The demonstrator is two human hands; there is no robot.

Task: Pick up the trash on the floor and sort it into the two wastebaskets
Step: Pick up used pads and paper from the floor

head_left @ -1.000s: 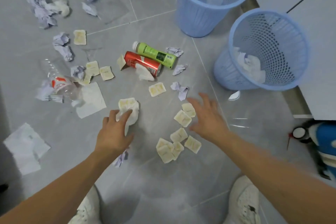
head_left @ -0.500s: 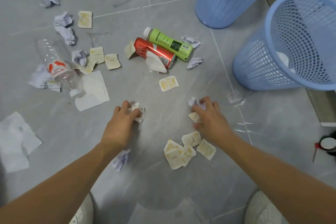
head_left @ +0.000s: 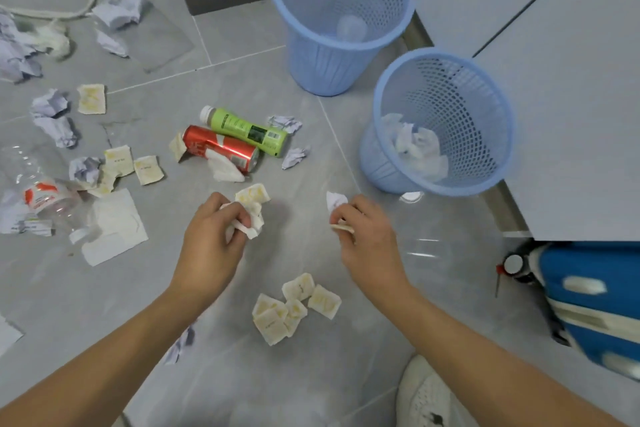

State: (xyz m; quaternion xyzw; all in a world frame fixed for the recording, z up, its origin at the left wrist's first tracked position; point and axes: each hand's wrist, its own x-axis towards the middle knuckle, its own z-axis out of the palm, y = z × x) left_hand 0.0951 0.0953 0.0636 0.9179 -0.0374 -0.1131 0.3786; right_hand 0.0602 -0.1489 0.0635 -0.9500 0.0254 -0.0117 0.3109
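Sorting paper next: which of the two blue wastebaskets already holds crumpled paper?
The nearer wastebasket, beside the right hand: white paper lies inside. The farther wastebasket shows none.

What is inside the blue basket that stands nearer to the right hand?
The nearer basket holds crumpled white paper piled at its bottom. The paper covers the basket floor, so anything lying beneath it cannot be seen.
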